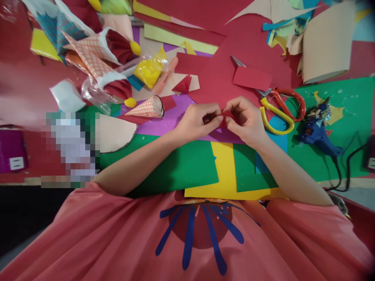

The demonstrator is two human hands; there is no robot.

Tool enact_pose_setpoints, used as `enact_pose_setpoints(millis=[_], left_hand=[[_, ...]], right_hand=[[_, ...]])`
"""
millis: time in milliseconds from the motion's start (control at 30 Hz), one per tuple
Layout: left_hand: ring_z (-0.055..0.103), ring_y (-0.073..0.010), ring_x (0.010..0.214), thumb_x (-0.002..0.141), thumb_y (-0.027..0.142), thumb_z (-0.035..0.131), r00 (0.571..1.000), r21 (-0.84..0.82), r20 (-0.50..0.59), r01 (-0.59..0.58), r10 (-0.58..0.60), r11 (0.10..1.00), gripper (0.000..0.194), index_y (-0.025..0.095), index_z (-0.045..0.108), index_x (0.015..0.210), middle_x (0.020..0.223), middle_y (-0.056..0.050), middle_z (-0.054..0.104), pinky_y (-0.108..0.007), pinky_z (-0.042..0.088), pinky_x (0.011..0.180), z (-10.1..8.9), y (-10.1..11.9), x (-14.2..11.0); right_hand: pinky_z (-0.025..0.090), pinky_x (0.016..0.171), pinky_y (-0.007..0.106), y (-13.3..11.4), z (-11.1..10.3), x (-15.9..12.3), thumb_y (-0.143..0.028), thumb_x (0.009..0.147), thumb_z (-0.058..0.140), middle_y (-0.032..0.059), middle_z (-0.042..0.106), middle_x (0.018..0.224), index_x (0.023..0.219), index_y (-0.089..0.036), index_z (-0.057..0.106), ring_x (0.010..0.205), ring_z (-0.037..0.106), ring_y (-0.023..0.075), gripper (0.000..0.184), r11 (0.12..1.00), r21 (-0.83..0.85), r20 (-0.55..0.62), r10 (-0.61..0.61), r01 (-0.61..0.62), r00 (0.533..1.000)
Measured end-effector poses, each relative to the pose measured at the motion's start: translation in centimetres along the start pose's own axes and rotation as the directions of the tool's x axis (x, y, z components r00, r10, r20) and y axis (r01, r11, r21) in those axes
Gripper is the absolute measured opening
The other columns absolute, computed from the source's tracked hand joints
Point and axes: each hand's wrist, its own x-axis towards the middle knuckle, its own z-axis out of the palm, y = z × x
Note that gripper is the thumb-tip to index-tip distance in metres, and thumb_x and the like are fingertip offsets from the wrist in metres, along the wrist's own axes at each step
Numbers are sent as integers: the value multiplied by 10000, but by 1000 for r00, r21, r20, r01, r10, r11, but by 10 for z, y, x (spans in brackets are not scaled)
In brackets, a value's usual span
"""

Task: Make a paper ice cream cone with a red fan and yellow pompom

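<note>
Both hands meet over a purple sheet [158,125], pinching one small piece of red paper [227,114] between them. My left hand [199,121] grips its left side with thumb and fingertips. On the other side, my right hand [244,121] is closed on the same piece; the fingers hide most of it. A folded red paper fan [183,85] lies beyond my left hand. Left of that hand rests a checked paper cone [148,107] with a dark line round its open end. Scissors with red and yellow handles [277,115] lie just right of my right hand, a red paper rectangle [252,77] over their blades.
A blue glue gun [318,134] with a cord lies on green card [345,97] at right. Finished-looking checked cones [90,47], a yellow packet [149,70] and a white packet [67,95] crowd the upper left. A beige paper cylinder [328,47] stands at upper right.
</note>
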Motion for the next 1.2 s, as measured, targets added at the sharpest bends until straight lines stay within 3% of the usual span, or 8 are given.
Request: enact_pose_setpoints(millis=[233,767,900,1067,1200], left_hand=[[372,-63,506,845,236,559,999,10,-38,-11,11,1000,211,185,482,656,553,48,436,-212,299,486,1,-3,0],[379,-68,522,846,221,557,997,7,-71,-12,13,1000,207,188,474,658,569,43,450,-224,307,495,1,-4,0],[368,-68,523,841,224,549,995,12,-100,-28,29,1000,212,189,457,654,563,45,424,-218,312,491,1,-5,0],[366,-66,526,850,275,576,994,30,-99,-46,49,998,255,187,453,645,565,49,414,-222,329,503,2,-6,-1],[423,-79,542,907,434,558,990,-51,-122,-73,66,996,346,188,510,668,592,29,479,-241,364,519,0,-6,-1]], right_hand=[[584,818,392,8,-1,-2,-277,823,698,29,602,965,1017,-297,527,917,629,193,259,997,-51,14,-51,52,999],[588,882,396,8,-1,-2,-156,792,651,24,625,1059,1101,-273,495,1013,647,198,365,995,-64,82,-74,80,994],[567,885,406,6,-1,-2,-201,791,657,24,630,1034,1064,-266,526,985,637,204,310,996,-70,58,-52,56,997],[520,740,353,1,-3,0,-280,860,605,-4,579,802,868,-232,568,766,570,161,61,995,-94,-23,21,-23,1000],[483,719,327,-3,-4,1,-278,861,613,-16,547,739,767,-212,557,709,528,135,128,996,-70,-45,48,-51,998]])
